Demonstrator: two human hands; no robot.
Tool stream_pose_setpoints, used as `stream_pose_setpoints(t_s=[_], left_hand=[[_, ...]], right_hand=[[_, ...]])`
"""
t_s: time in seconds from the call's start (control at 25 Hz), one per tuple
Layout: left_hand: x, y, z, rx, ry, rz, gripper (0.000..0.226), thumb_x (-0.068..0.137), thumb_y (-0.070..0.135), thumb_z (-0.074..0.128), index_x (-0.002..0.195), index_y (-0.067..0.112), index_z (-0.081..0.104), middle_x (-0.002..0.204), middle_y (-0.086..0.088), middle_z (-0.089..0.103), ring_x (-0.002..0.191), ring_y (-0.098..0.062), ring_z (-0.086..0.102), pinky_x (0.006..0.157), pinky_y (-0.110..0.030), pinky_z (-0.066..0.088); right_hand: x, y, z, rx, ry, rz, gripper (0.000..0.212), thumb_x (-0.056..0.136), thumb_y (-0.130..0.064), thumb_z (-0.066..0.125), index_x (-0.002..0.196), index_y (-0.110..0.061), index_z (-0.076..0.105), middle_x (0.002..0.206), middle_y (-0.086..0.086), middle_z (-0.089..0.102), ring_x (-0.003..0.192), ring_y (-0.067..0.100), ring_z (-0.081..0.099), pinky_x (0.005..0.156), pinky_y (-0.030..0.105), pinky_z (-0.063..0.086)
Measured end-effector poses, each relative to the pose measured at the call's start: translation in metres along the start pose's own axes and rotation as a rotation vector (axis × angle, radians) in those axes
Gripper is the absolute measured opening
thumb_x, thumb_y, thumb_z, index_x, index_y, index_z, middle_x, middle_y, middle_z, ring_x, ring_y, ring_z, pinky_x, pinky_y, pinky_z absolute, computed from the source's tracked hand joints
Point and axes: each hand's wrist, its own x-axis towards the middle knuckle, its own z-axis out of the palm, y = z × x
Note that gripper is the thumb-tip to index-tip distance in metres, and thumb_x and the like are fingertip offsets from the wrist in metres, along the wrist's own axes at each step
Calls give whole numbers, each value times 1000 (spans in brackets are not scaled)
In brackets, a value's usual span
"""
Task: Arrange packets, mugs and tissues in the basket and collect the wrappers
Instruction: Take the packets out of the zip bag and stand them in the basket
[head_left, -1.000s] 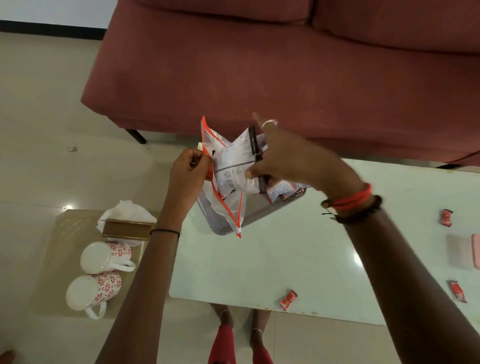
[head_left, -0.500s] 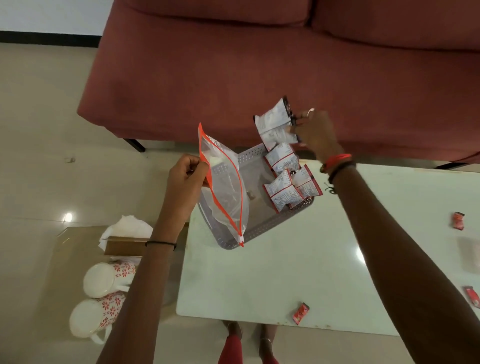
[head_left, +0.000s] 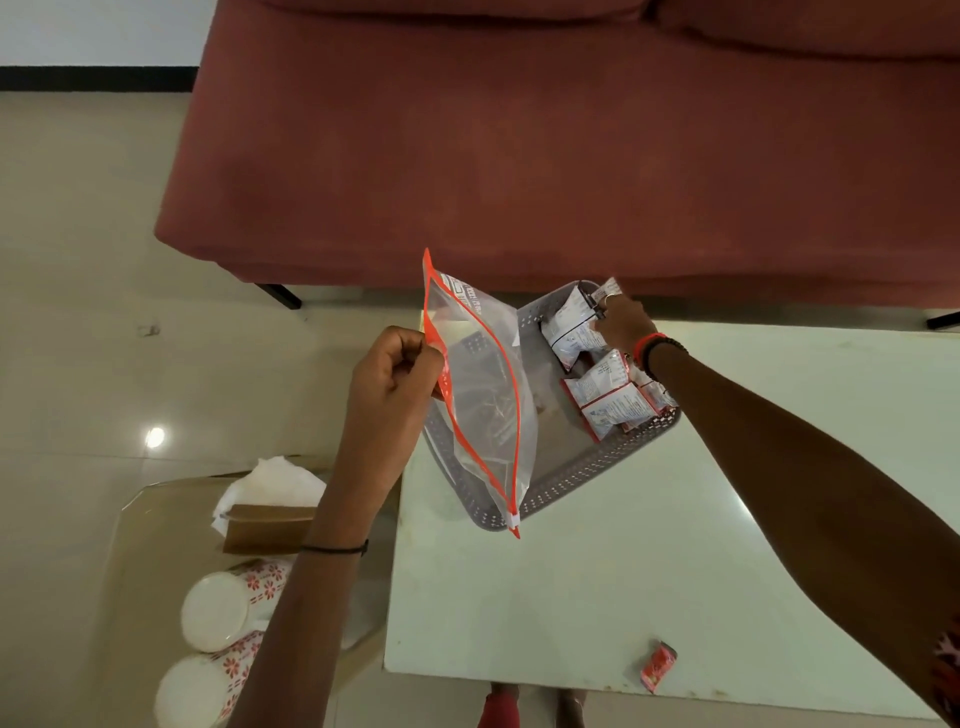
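The right hand (head_left: 621, 325) is pinching 1 white packet (head_left: 566, 332) at the grey basket's (head_left: 571, 470) 12 o'clock corner. The basket's long axis is running 8 to 2 o'clock. The left hand (head_left: 392, 379) is gripping a clear zip bag (head_left: 483, 415), seemingly empty, over the basket's 9 o'clock end. At least 4 packets are showing. 2 mugs (head_left: 215, 610) and 1 tissue stack (head_left: 275, 480) are lying at 7 o'clock, nearer the left hand. 1 red wrapper (head_left: 658, 673) is lying at 5 o'clock.
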Motion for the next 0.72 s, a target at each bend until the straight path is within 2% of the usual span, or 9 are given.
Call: stream_pose_setpoints(t_s=[0.28, 0.4, 0.48, 0.52, 0.56, 0.64, 0.68, 0.72], left_hand=[[5, 3, 4, -15, -34, -12, 14, 91, 13, 52, 79, 16, 57, 72, -1, 63, 67, -14, 61, 64, -17, 54], [4, 6, 4, -22, -32, -4, 14, 91, 13, 52, 79, 16, 57, 71, 0, 63, 64, -7, 60, 62, -15, 53], [3, 8, 4, -26, -20, -10, 11, 91, 14, 52, 81, 13, 58, 72, 0, 64, 64, -6, 61, 65, -18, 54], [3, 9, 4, -21, -12, -12, 11, 91, 14, 52, 83, 10, 59, 73, 0, 64, 66, -8, 61, 66, -20, 54], [2, 11, 5, -14, -9, -13, 11, 91, 13, 52, 85, 7, 59, 74, -2, 64, 69, -11, 60, 69, -24, 53], [-1, 15, 7, -6, -28, -19, 14, 91, 12, 51, 87, 0, 58, 74, -5, 62, 71, -18, 58, 71, -29, 52], [-3, 17, 9, -1, -55, -22, 15, 91, 11, 51, 86, -2, 57, 72, -5, 62, 70, -18, 58, 70, -29, 51], [-7, 20, 11, 6, -95, -21, 15, 91, 11, 51, 85, -1, 57, 70, -4, 61, 69, -16, 57, 68, -26, 51]], right_hand=[[-1, -2, -2, -115, 41, 38, 33, 90, -9, 51, 121, 1, 51, 127, 24, 53, 114, 40, 55, 97, 46, 47], [-11, -8, -9, -182, 166, 5, 28, 90, -6, 49, 116, 1, 55, 118, 23, 60, 109, 40, 58, 91, 45, 51], [-22, -13, -19, -186, 264, -41, 29, 88, -2, 49, 116, -1, 56, 114, 21, 63, 110, 39, 57, 90, 45, 51], [-30, -16, -25, -194, 257, -93, 34, 85, -1, 53, 119, -1, 53, 116, 22, 61, 114, 39, 55, 92, 45, 50], [-40, -18, -30, -222, 188, -173, 47, 82, -5, 61, 127, -3, 48, 125, 24, 55, 121, 41, 49, 99, 47, 45], [-68, -17, -35, -303, -50, -359, 102, 68, -25, 82, 148, -17, 20, 151, 26, 23, 142, 44, 18, 113, 55, 22], [-84, -17, -35, -317, -117, -444, 122, 60, -37, 86, 151, -27, 6, 157, 24, 6, 145, 43, 1, 114, 60, 12], [-98, -17, -33, -309, -142, -517, 131, 54, -47, 86, 150, -33, -2, 158, 21, -5, 145, 41, -10, 113, 63, 6]])
